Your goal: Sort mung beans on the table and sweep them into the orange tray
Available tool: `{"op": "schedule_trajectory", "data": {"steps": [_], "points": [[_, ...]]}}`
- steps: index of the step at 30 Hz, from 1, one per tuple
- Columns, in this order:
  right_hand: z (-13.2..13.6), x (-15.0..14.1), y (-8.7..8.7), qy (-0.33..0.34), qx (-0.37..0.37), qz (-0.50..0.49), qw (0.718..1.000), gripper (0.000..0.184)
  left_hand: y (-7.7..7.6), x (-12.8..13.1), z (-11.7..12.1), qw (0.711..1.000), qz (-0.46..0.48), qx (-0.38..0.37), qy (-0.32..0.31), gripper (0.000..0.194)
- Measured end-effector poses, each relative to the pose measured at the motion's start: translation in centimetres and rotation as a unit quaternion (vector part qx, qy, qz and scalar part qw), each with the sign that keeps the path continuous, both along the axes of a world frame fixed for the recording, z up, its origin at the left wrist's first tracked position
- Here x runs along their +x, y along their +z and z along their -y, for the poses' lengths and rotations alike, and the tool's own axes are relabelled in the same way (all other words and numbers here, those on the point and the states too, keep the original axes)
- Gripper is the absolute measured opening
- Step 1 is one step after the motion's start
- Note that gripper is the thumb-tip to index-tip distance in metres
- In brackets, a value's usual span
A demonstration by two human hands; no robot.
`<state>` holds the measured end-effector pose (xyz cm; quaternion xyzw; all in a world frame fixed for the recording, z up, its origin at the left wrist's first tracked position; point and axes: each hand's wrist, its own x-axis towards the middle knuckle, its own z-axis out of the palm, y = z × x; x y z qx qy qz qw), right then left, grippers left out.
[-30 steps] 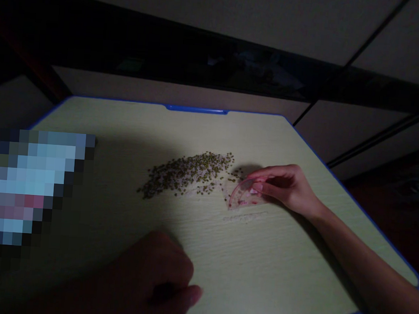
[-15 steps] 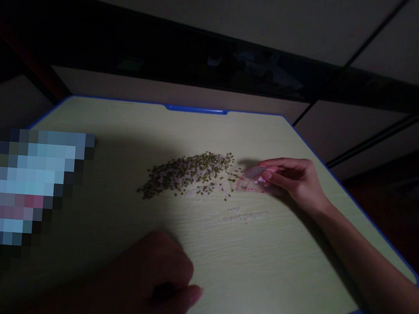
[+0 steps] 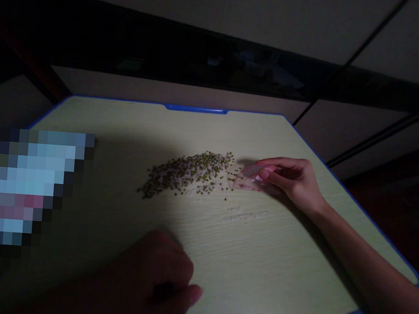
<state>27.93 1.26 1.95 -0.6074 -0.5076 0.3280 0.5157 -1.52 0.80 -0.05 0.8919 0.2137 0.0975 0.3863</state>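
A spread pile of small green beans mixed with white grains (image 3: 190,171) lies on the pale tabletop (image 3: 245,260). At its right end my right hand (image 3: 290,179) pinches a clear pink protractor (image 3: 245,178) between thumb and fingers. The protractor's curved edge points left, close to some loose beans. Nearer to me, my left hand (image 3: 162,268) rests in shadow, curled into a loose fist with its thumb to the right. Nothing shows in it, though its inside is dark.
A blurred-out, pixelated bluish object (image 3: 36,178) lies at the table's left side. Blue edging (image 3: 196,109) borders the table. Faint writing-like marks (image 3: 246,217) are on the surface below the protractor. Pale cabinet panels (image 3: 256,100) stand behind the far edge.
My right hand has shifted the protractor slightly left, so its edge is nearer the loose beans at the pile's right end. My left hand has not moved.
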Motion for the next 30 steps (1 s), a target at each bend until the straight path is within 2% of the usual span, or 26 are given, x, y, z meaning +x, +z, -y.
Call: {"op": "schedule_trajectory", "data": {"steps": [5, 9, 19, 25, 30], "points": [[0.0, -0.3, -0.1, 0.015, -0.017, 0.028, 0.999, 0.014, 0.8, 0.8, -0.6, 1.000, -0.009, -0.013, 0.024, 0.031], [-0.1, -0.4, -0.4, 0.002, -0.016, 0.012, 1.000, 0.016, 1.4, 1.4, -0.8, 0.999, -0.009, -0.013, 0.030, 0.031], [0.0, -0.5, -0.6, 0.018, -0.023, -0.014, 0.999, 0.016, 0.4, 0.2, 0.1, 1.000, 0.008, 0.012, 0.005, 0.025], [-0.1, -0.8, -0.5, 0.020, -0.012, 0.026, 0.999, 0.015, 0.6, 0.4, -0.1, 1.000, -0.001, 0.018, -0.011, 0.028], [-0.3, -0.8, -0.6, -0.010, 0.000, 0.015, 1.000, 0.018, 0.5, 0.4, -0.1, 1.000, -0.005, -0.004, 0.003, 0.029]]}}
